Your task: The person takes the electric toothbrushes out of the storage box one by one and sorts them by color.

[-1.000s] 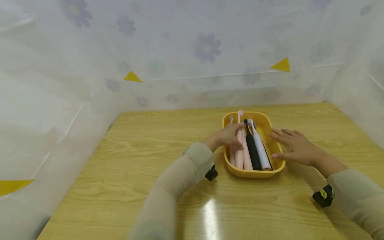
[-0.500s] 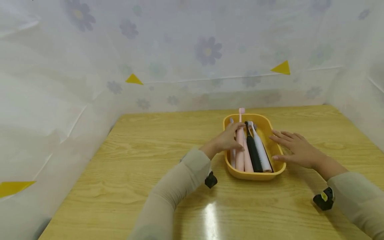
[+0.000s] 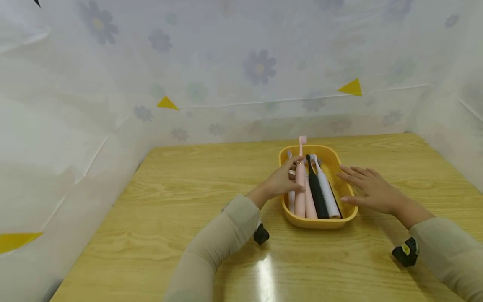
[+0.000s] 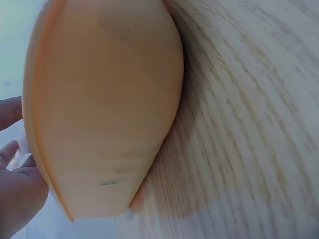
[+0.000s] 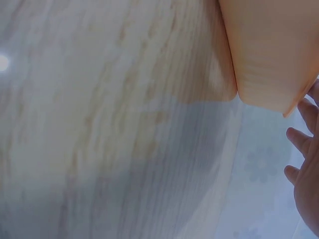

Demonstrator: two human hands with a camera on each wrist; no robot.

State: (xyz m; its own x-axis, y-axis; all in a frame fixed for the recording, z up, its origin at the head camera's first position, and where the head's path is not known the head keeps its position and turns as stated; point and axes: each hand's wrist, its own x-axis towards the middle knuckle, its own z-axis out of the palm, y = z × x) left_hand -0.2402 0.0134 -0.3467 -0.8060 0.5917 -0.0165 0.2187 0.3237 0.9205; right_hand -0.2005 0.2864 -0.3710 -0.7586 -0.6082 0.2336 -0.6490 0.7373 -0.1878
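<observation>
A yellow tray (image 3: pixel 320 224) stands on the wooden table and holds several toothbrushes. My left hand (image 3: pixel 277 182) reaches over its left rim and grips a pink electric toothbrush (image 3: pixel 300 203), thumb across the handle and index finger near its neck. The brush head juts above the far rim while the handle's base stays low in the tray. Beside it lie a second pink handle (image 3: pixel 310 203), a black electric toothbrush (image 3: pixel 318 195) and a white one (image 3: pixel 329 195). A thin white toothbrush (image 3: pixel 291 203) is partly hidden at far left. My right hand (image 3: pixel 371 188) rests spread at the right rim.
The wooden table (image 3: pixel 181 201) reaches back to a flowered white sheet (image 3: pixel 226 50), which also hangs at both sides. Yellow triangles (image 3: pixel 351 87) mark the sheet. A black wrist camera (image 3: pixel 261 234) hangs under the left sleeve.
The pink toothbrush's head has risen a little above the far rim. My left hand has drawn slightly left and toward me. The right hand keeps its place at the rim.
</observation>
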